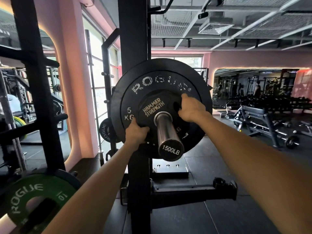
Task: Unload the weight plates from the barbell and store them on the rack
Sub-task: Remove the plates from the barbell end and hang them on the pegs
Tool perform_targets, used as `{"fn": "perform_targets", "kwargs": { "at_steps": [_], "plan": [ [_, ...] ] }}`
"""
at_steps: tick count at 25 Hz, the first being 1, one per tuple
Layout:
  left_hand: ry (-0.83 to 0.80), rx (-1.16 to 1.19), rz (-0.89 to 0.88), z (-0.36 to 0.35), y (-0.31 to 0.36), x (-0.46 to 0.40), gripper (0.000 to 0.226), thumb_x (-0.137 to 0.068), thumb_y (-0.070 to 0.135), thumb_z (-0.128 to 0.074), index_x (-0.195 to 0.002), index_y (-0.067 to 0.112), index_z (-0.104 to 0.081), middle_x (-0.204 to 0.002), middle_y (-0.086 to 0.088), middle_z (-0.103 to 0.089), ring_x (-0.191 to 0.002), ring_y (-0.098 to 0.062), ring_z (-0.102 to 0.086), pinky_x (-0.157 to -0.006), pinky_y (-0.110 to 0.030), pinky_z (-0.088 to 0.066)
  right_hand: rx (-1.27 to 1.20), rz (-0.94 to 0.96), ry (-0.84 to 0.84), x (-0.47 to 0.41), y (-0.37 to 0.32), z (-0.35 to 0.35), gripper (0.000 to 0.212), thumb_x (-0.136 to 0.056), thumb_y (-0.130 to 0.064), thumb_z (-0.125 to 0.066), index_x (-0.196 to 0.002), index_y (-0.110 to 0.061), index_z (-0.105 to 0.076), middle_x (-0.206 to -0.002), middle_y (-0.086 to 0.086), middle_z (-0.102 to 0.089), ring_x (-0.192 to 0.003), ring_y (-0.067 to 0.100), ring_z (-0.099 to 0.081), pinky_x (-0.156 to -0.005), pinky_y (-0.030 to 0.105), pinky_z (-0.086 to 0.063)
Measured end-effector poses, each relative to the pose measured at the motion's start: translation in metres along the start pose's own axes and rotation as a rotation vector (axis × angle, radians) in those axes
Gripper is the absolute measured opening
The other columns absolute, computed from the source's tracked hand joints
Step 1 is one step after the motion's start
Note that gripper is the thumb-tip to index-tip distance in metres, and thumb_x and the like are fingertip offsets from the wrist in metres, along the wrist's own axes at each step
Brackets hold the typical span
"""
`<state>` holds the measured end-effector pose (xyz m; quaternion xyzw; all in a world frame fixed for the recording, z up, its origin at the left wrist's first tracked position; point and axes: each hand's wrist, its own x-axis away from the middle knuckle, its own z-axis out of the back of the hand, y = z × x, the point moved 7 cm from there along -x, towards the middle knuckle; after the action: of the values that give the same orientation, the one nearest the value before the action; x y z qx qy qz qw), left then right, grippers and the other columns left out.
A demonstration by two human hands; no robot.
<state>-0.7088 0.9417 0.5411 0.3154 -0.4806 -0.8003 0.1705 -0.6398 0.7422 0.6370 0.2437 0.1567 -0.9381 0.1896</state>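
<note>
Nearest the camera, at the lower left, a green plate [36, 198] marked ROGUE hung on a peg of the black rack [30, 81] beside the person. Both bare forearms reached forward and up toward the end of the barbell sleeve [166, 130], a chrome tube whose black end cap read 1500LB and pointed back at the viewer.

The left hand [135, 132] gripped the lower left edge of the small black plate [152, 110] marked HAMMER STRENGTH, fingers curled around its rim; that grip was clenched on the plate. The right hand [191, 108] held the same plate at its upper right, thumb and fingers hooked into a cut-out near the rim, so this grip was grasping it as well. The small plate sat outermost on the sleeve, flat against the 5 KG plate [160, 85] with worn white ROGUE lettering. Behind that, a larger black plate [205, 105] showed around its edge.

The loaded bar rested at a thick black upright [134, 31]. To the left of it, lower down, another small black plate [105, 131] hung on a storage peg. Farther off on the right stood a bench [256, 115] and dumbbells on the dark floor [202, 166], with a wall mirror behind.
</note>
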Motion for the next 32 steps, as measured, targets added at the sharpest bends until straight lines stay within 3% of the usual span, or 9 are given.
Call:
{"fn": "perform_targets", "kwargs": {
  "at_steps": [3, 13, 16, 19, 22, 26, 29, 32],
  "plan": [
    [0.095, -0.045, -0.067, 0.024, 0.014, 0.04, 0.043, -0.081, 0.011, -0.056, -0.123, 0.012, -0.058, -0.106, -0.011, -0.067, -0.098, -0.031, -0.062, -0.075, -0.026, -0.041, 0.009, 0.028, 0.068, 0.035, 0.0, 0.02, 0.03, -0.09, -0.031, -0.057, -0.111, -0.011, -0.051, -0.118, 0.017, -0.062, -0.109, 0.037, -0.059, -0.079, 0.038, -0.045],
    [0.143, -0.158, -0.22, 0.103, 0.064, 0.19, 0.035, -0.078, 0.007, -0.052, -0.111, 0.006, -0.062, -0.1, -0.016, -0.07, -0.092, -0.036, -0.065, -0.079, -0.034, -0.052, -0.067, 0.014, 0.118, 0.184, -0.012, 0.099, 0.028, -0.091, -0.029, -0.053, -0.109, -0.008, -0.055, -0.114, 0.019, -0.062, -0.103, 0.04, -0.06, -0.071, 0.035, -0.039],
    [0.197, -0.196, -0.252, 0.149, 0.092, 0.214, 0.036, -0.08, 0.007, -0.052, -0.116, 0.007, -0.061, -0.105, -0.017, -0.069, -0.097, -0.037, -0.064, -0.084, -0.038, -0.052, -0.12, 0.027, 0.159, 0.212, -0.038, 0.134, 0.029, -0.089, -0.027, -0.054, -0.109, -0.006, -0.055, -0.114, 0.021, -0.062, -0.102, 0.041, -0.06, -0.073, 0.036, -0.043],
    [0.257, -0.193, -0.295, 0.209, 0.119, 0.225, 0.036, -0.085, 0.006, -0.053, -0.119, 0.004, -0.061, -0.107, -0.014, -0.069, -0.099, -0.033, -0.064, -0.08, -0.034, -0.049, -0.173, 0.086, 0.202, 0.224, -0.088, 0.173, 0.03, -0.088, -0.024, -0.057, -0.111, -0.006, -0.054, -0.116, 0.02, -0.062, -0.106, 0.04, -0.059, -0.083, 0.041, -0.047],
    [0.311, -0.204, -0.301, 0.276, 0.119, 0.226, 0.03, -0.087, 0.007, -0.055, -0.115, 0.003, -0.062, -0.098, -0.011, -0.067, -0.091, -0.029, -0.064, -0.073, -0.031, -0.045, -0.211, 0.133, 0.216, 0.233, -0.151, 0.193, 0.027, -0.089, -0.022, -0.055, -0.11, -0.006, -0.054, -0.115, 0.019, -0.062, -0.104, 0.039, -0.06, -0.08, 0.039, -0.045],
    [0.317, -0.274, -0.275, 0.358, 0.079, 0.213, 0.028, -0.081, 0.008, -0.056, -0.108, 0.004, -0.063, -0.093, -0.014, -0.067, -0.084, -0.032, -0.064, -0.067, -0.029, -0.043, -0.22, 0.156, 0.184, 0.246, -0.237, 0.171, 0.027, -0.089, -0.021, -0.053, -0.11, -0.004, -0.056, -0.117, 0.021, -0.061, -0.105, 0.041, -0.059, -0.079, 0.038, -0.045],
    [0.296, -0.301, -0.27, 0.432, 0.031, 0.199, 0.027, -0.084, 0.008, -0.057, -0.11, 0.003, -0.063, -0.084, -0.006, -0.062, -0.071, -0.017, -0.057, -0.067, -0.027, -0.043, -0.253, 0.161, 0.151, 0.258, -0.321, 0.141, 0.03, -0.091, -0.026, -0.051, -0.11, -0.002, -0.055, -0.118, 0.023, -0.06, -0.107, 0.041, -0.058, -0.083, 0.042, -0.046],
    [0.276, -0.323, -0.297, 0.511, -0.016, 0.17, 0.025, -0.081, 0.008, -0.058, -0.105, 0.001, -0.063, -0.087, -0.015, -0.067, -0.081, -0.031, -0.063, -0.066, -0.028, -0.04, -0.264, 0.152, 0.143, 0.265, -0.411, 0.112, 0.026, -0.089, -0.022, -0.053, -0.107, -0.003, -0.055, -0.116, 0.021, -0.06, -0.104, 0.039, -0.059, -0.076, 0.037, -0.042]
  ]
}}
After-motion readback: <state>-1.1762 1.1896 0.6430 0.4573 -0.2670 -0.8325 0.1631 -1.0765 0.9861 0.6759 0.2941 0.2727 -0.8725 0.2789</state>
